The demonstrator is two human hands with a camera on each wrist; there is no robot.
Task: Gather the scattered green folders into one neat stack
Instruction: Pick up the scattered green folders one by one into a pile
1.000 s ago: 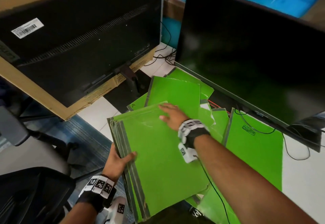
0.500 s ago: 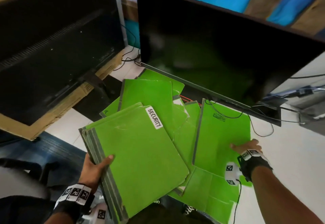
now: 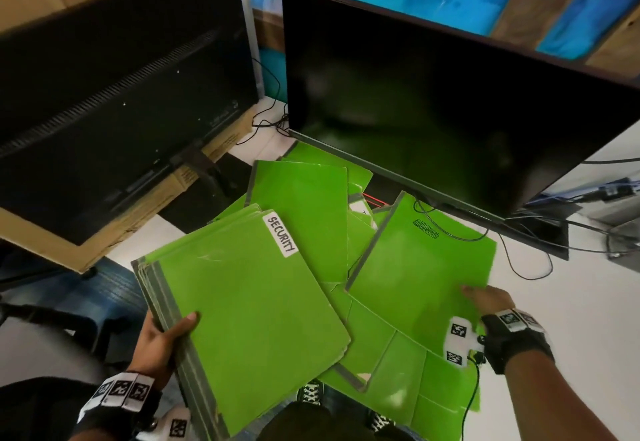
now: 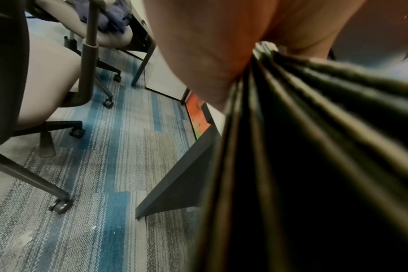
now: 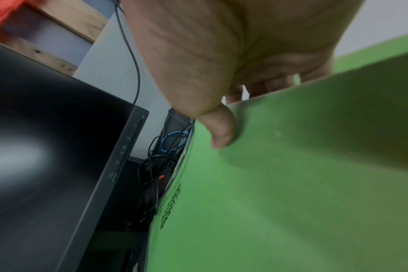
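Observation:
My left hand (image 3: 166, 335) grips the spine edge of a stack of green folders (image 3: 249, 323), thumb on top; the top one bears a white SECURITY label (image 3: 281, 235). The left wrist view shows the stack's spines (image 4: 291, 147) fanned under my palm (image 4: 205, 46). My right hand (image 3: 486, 298) pinches the right edge of a single green folder (image 3: 426, 267) with a black scribble (image 3: 426, 227), thumb (image 5: 221, 128) on top, fingers under the edge. Several more green folders (image 3: 301, 205) lie scattered on the white table (image 3: 571, 302) between them.
A black monitor (image 3: 433, 101) stands behind the folders, its cables (image 3: 530, 260) trailing over the table at the right. Another monitor's back (image 3: 114, 87) leans on a cardboard box (image 3: 41, 250) at the left. Office chairs (image 4: 47, 82) stand on the carpet.
My right hand left the top of the held stack, swung right and took hold of the single folder's right edge. The left hand kept its grip on the stack.

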